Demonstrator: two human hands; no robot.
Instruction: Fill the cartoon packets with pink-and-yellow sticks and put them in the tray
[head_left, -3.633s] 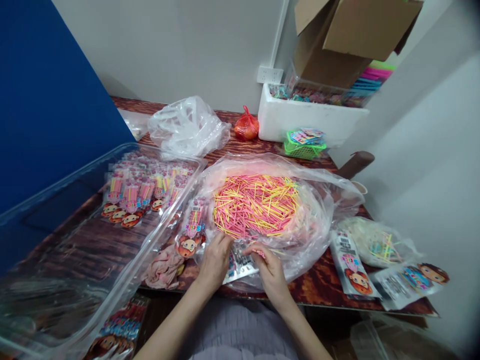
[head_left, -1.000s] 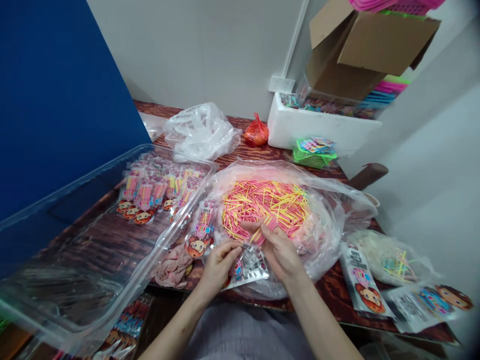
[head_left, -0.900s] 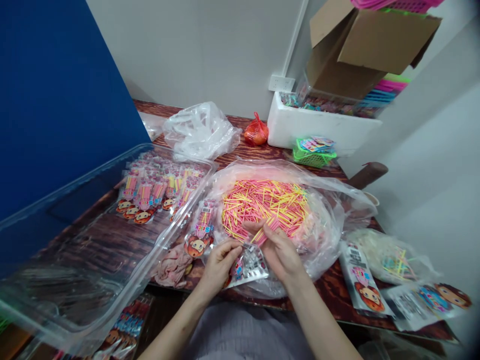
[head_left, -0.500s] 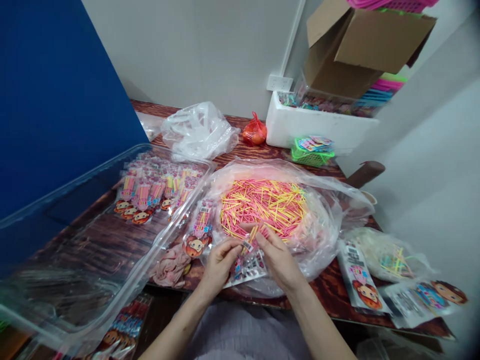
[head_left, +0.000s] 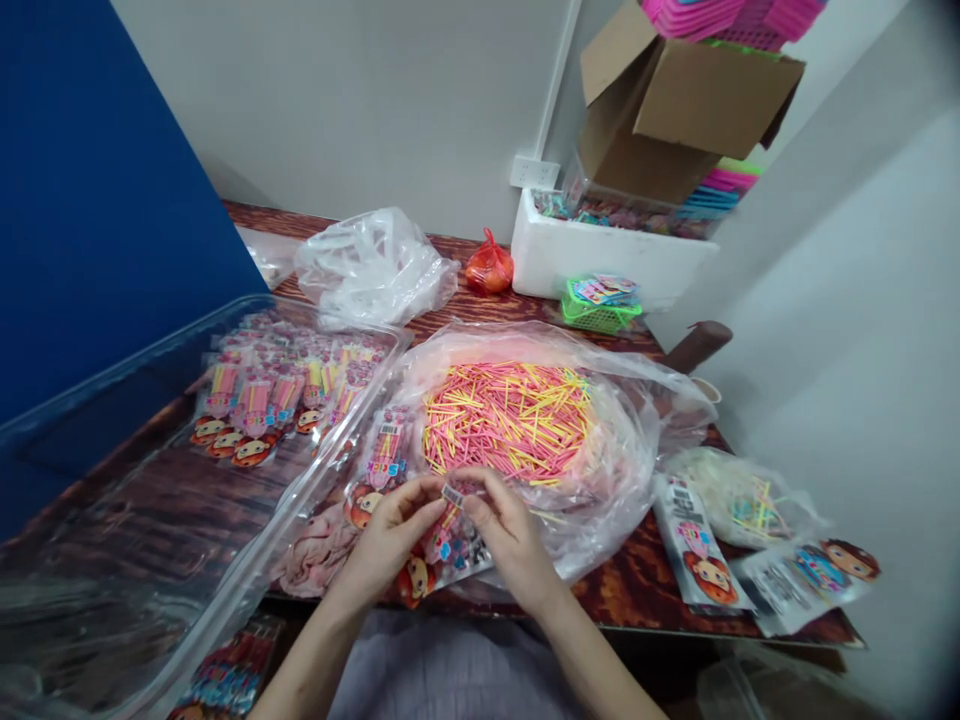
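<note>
I'm watching through one camera worn on the person's head, facing forward and down. It's looking from just above the near edge of the table [head_left: 637,590], with the left hand [head_left: 394,530] and right hand [head_left: 514,540] showing close at lower centre. The wall [head_left: 375,110] is filling the upper middle, and a blue panel [head_left: 82,200] is crossing the upper left.

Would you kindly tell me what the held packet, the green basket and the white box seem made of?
Packet: likely clear, glossy plastic film; coloured sticks show through. Green basket: probably smooth moulded plastic, given its bright lattice. White box: perhaps matte polystyrene foam, judging by its plain, chunky sides.
</note>
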